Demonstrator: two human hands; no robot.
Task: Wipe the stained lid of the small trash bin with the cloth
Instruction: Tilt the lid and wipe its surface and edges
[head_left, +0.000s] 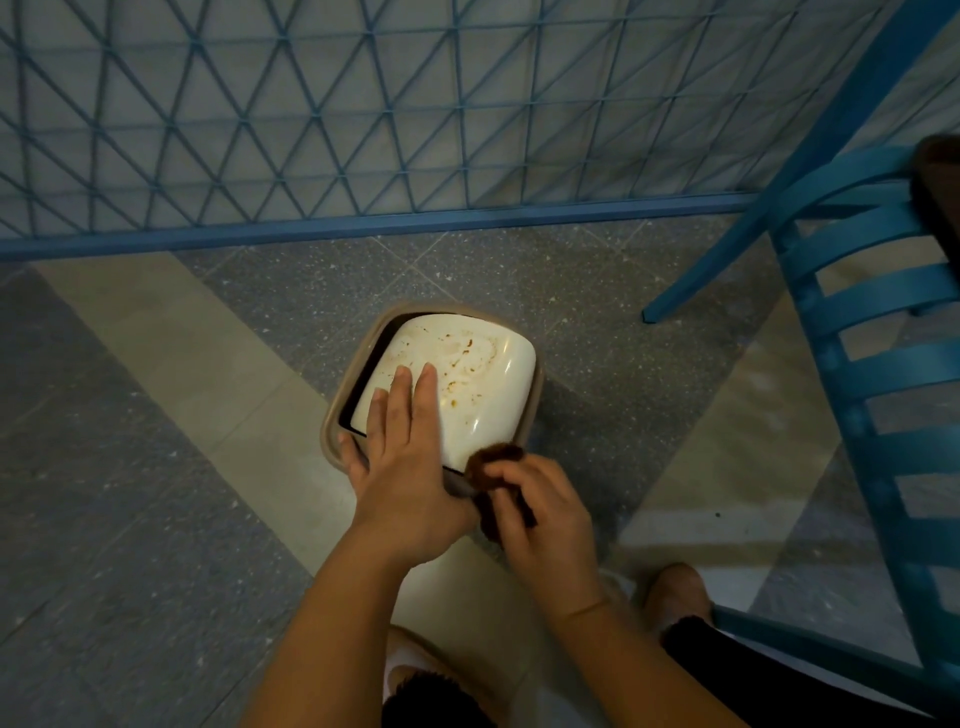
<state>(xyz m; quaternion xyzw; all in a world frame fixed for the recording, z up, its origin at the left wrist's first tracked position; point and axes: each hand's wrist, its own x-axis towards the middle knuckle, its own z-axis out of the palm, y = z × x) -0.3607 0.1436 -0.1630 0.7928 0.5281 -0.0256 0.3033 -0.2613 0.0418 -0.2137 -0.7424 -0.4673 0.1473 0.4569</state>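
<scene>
The lid (457, 384) could tip. It sits tilted in the bin's rim, with its left side dipped down so a dark gap shows there. It looks like a swing lid, so a hard push with the cloth (491, 460) could make it flip and dump the cloth or a hand into the bin. The left hand (402, 452) lies flat and open on the near left part of the lid, fingers spread and pointing away, thumb down by the rim. That hand seems to be keeping the lid from swinging. If it slips on the shiny top, the lid may turn.

The small trash bin (535, 410) might also slide on the smooth floor (156, 415), because it looks light. It stands on the floor near the middle, close to the feet, with a blue fence (363, 130) behind it and a blue chair (872, 322) well off to the right.

The right hand (535, 514) has a closed grip on the cloth, a dark brown fuzzy wad, bunched up small. The cloth touches the near right edge of the lid. A wad that small may smear the mess and miss spots.

The lid is creamy white, shiny, with round corners. Brown and orange spots and rings are all over its far half and middle. None of it looks wiped yet, so most of the job is still to do.
</scene>
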